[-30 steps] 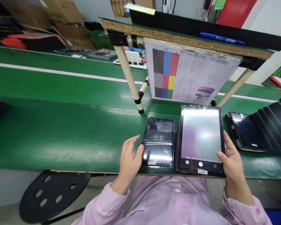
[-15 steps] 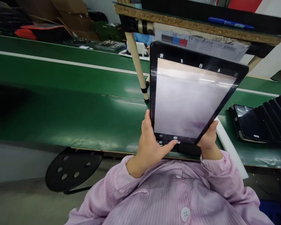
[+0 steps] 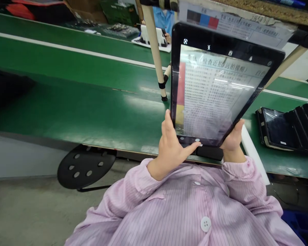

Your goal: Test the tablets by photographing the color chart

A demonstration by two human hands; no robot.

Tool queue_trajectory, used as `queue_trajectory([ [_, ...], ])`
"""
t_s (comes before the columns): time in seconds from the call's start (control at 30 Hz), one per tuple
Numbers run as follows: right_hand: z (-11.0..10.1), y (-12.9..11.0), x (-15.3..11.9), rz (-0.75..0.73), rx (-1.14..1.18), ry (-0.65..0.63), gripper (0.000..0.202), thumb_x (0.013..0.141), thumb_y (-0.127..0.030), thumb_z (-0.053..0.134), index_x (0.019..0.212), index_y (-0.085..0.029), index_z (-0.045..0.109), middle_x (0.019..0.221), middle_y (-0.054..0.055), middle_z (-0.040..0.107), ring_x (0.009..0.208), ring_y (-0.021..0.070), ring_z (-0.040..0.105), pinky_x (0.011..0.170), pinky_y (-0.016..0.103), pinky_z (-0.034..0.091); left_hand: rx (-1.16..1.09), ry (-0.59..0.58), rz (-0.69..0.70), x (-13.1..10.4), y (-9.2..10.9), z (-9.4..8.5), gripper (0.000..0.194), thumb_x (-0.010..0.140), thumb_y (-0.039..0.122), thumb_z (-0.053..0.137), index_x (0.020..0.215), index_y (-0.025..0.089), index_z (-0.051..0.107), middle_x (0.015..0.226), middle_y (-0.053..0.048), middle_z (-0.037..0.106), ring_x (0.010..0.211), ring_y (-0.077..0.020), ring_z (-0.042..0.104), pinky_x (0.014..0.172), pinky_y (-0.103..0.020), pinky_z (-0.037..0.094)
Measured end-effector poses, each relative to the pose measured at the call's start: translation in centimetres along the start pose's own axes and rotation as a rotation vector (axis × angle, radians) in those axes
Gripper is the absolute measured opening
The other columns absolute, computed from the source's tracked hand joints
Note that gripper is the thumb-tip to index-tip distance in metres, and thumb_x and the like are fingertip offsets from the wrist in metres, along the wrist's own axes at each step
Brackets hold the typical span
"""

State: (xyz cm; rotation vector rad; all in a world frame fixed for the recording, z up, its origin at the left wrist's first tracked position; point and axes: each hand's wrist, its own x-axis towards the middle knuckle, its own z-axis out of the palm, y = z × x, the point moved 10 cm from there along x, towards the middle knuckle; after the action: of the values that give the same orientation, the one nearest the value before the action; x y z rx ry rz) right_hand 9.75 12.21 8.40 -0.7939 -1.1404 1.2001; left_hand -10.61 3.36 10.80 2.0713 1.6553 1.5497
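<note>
A large black tablet (image 3: 220, 92) is tilted up in front of me, its camera view showing lines of printed text with red and yellow patches at the left. My left hand (image 3: 170, 147) grips its lower left corner, thumb lying along the bottom edge near the on-screen buttons. At the lower right corner my right hand (image 3: 233, 139) holds the tablet's edge, its fingers hidden behind. Just behind the tablet's top, a printed chart (image 3: 231, 25) with grey, blue and red blocks hangs under a chipboard shelf (image 3: 272, 12).
The green bench (image 3: 92, 112) runs across. A pale shelf leg (image 3: 154, 48) stands left of the tablet. Black-cased tablets (image 3: 279, 128) lie at the right beside a white foam strip (image 3: 254, 157). A black stool (image 3: 86, 167) is below. Across the bench, a person's hand (image 3: 167, 37) touches a white-cased device (image 3: 154, 36).
The tablet's screen has gone from a blurry pale picture to readable printed text. The view has shifted, and the tablet and both hands now appear slightly higher and further right.
</note>
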Motion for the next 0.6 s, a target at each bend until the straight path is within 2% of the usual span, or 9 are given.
queue_trajectory([
  [0.13, -0.1, 0.09, -0.16, 0.004, -0.004, 0.017, 0.09, 0.082, -0.101, 0.034, 0.128, -0.035, 0.075, 0.143, 0.001, 0.072, 0.159, 0.0323, 0.042, 0.125, 0.057, 0.051, 0.033, -0.004, -0.017, -0.12, -0.22, 0.0, 0.133, 0.08, 0.067, 0.084, 0.172, 0.025, -0.001, 0.176, -0.025, 0.022, 0.163, -0.0449, 0.026, 0.129, -0.064, 0.032],
  [0.3, 0.28, -0.15, -0.38, 0.006, 0.024, 0.012, 0.084, 0.083, -0.099, 0.038, 0.119, -0.034, 0.078, 0.144, 0.001, 0.071, 0.16, 0.0322, 0.042, 0.125, 0.056, 0.051, 0.024, -0.007, -0.015, -0.29, -0.1, 0.16, 0.147, 0.068, 0.08, 0.085, 0.171, 0.023, -0.002, 0.175, -0.027, 0.022, 0.163, -0.0469, 0.026, 0.125, -0.063, 0.039],
  [0.4, 0.34, -0.4, -0.37, -0.002, 0.018, 0.026, 0.083, 0.082, -0.099, 0.039, 0.119, -0.035, 0.077, 0.143, 0.001, 0.072, 0.16, 0.0311, 0.041, 0.126, 0.054, 0.05, 0.027, 0.03, -0.024, -0.42, -0.04, 0.02, 0.146, 0.067, 0.083, 0.084, 0.172, 0.021, 0.002, 0.173, -0.027, 0.026, 0.162, -0.0471, 0.027, 0.125, -0.064, 0.039],
  [0.5, 0.18, -0.23, -0.29, 0.012, -0.003, 0.028, 0.084, 0.081, -0.1, 0.042, 0.124, -0.036, 0.075, 0.143, 0.0, 0.072, 0.16, 0.03, 0.042, 0.126, 0.055, 0.05, -0.006, 0.062, 0.013, -0.43, -0.01, -0.32, 0.132, 0.076, 0.083, 0.077, 0.171, 0.02, 0.009, 0.17, -0.027, 0.031, 0.16, -0.0449, 0.032, 0.125, -0.062, 0.039],
  [0.6, -0.22, -0.01, -0.54, 0.03, -0.049, 0.035, 0.092, 0.077, -0.104, 0.041, 0.126, -0.034, 0.075, 0.14, 0.002, 0.074, 0.158, 0.0316, 0.044, 0.126, 0.058, 0.05, -0.177, 0.04, 0.052, -0.11, -0.68, -0.65, 0.099, 0.094, 0.071, 0.066, 0.167, 0.02, 0.024, 0.165, -0.024, 0.042, 0.154, -0.0386, 0.045, 0.124, -0.056, 0.043],
])
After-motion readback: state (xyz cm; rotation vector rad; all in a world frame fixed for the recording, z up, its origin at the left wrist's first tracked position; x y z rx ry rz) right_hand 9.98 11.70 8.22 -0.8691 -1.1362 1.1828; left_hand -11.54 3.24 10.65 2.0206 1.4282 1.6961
